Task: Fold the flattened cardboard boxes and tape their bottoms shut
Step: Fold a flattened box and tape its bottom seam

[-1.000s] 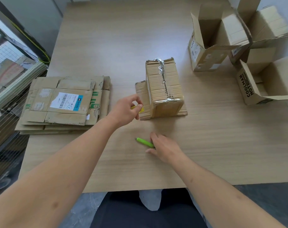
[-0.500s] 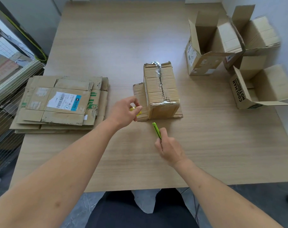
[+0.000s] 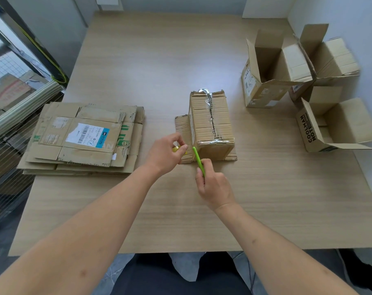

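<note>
Head view shows your folded box [image 3: 211, 124] standing bottom-up mid-counter [image 3: 265, 199], clear tape already along its seam and down the near face. Your right hand [image 3: 213, 185] pinches a green cutter [image 3: 198, 160], tip raised at the box's near left corner; your left hand [image 3: 166, 153] pinches something yellow [image 3: 176, 149] just beside that corner, likely the tape roll, mostly hidden. The step looks like severing the tape: keep the strip taut with the left, bring the blade across close to the cardboard, and cut away from your left fingers. Both grips are clenched on their tools, fingers curled tight, neither flat on the box. The flattened stack [image 3: 83, 139] waits at your left; three finished boxes [image 3: 274, 81] stand open at the far right
</note>
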Motion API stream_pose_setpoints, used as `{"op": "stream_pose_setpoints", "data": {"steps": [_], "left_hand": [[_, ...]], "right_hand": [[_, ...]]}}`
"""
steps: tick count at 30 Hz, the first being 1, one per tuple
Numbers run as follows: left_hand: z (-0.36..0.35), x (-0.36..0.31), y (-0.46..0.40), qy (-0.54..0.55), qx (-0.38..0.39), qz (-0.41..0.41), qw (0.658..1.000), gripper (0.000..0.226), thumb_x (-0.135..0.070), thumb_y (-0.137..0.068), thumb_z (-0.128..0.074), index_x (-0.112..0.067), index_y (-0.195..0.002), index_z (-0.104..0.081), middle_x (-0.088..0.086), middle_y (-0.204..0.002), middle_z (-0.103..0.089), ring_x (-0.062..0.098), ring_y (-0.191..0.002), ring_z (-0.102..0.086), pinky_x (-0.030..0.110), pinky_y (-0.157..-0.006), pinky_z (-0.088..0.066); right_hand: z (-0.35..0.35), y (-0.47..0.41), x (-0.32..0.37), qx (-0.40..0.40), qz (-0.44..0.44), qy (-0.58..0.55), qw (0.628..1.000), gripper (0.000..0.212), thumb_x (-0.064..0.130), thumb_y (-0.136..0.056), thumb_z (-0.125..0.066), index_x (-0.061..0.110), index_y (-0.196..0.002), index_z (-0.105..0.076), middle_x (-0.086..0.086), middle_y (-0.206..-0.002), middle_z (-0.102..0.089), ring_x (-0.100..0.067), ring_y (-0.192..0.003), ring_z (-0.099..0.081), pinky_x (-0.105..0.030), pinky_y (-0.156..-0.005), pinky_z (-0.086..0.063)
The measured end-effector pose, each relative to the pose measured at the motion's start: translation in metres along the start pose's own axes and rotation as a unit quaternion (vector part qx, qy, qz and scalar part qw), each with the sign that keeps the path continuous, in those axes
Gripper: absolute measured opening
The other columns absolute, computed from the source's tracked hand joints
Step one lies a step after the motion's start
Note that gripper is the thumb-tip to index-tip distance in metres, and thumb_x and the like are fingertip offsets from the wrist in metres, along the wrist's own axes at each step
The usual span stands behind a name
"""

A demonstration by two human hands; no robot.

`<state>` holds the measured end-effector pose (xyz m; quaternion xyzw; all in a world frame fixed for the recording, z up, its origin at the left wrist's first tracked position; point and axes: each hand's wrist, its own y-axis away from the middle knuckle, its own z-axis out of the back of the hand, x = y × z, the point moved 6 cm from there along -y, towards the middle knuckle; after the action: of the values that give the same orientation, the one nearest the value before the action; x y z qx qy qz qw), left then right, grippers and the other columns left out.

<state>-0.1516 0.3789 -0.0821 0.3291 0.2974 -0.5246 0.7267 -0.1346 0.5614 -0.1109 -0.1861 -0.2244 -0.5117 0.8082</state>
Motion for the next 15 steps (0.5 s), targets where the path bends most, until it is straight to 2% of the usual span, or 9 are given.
{"op": "stream_pose_setpoints", "data": {"steps": [3, 9, 15], "left_hand": [[-0.0005, 0.0001, -0.0007, -0.005, -0.003, 0.001, 1.000, 0.016, -0.035, -0.098, -0.067, -0.029, -0.086, -0.060, -0.004, -0.058, -0.070, 0.011, -0.058, -0.064, 0.030, -0.060, -0.050], [-0.0006, -0.0022, -0.0011, -0.013, -0.003, 0.000, 1.000, 0.015, -0.034, -0.099, -0.067, -0.028, -0.087, -0.060, -0.003, -0.059, -0.070, 0.006, -0.054, -0.061, 0.028, -0.061, -0.047], [-0.0016, -0.0053, -0.0010, -0.042, -0.001, -0.018, 0.999, 0.015, -0.034, -0.098, -0.068, -0.027, -0.087, -0.060, -0.003, -0.058, -0.069, 0.002, -0.050, -0.060, 0.025, -0.058, -0.041]], "right_hand": [[0.0020, 0.0007, 0.0030, 0.002, -0.007, -0.014, 1.000, 0.043, 0.049, -0.096, -0.026, 0.018, -0.117, -0.047, -0.015, -0.066, -0.064, -0.046, -0.062, -0.061, -0.038, -0.053, -0.032], [-0.0045, 0.0029, 0.0036, 0.030, -0.023, -0.006, 0.999, 0.026, 0.039, -0.099, -0.036, 0.018, -0.112, -0.043, -0.015, -0.065, -0.061, -0.045, -0.061, -0.060, -0.037, -0.051, -0.033], [-0.0053, 0.0000, 0.0051, 0.058, -0.053, 0.033, 0.996, 0.027, 0.033, -0.103, -0.044, 0.018, -0.126, -0.042, -0.021, -0.077, -0.064, -0.046, -0.071, -0.063, -0.038, -0.057, -0.033]]}}
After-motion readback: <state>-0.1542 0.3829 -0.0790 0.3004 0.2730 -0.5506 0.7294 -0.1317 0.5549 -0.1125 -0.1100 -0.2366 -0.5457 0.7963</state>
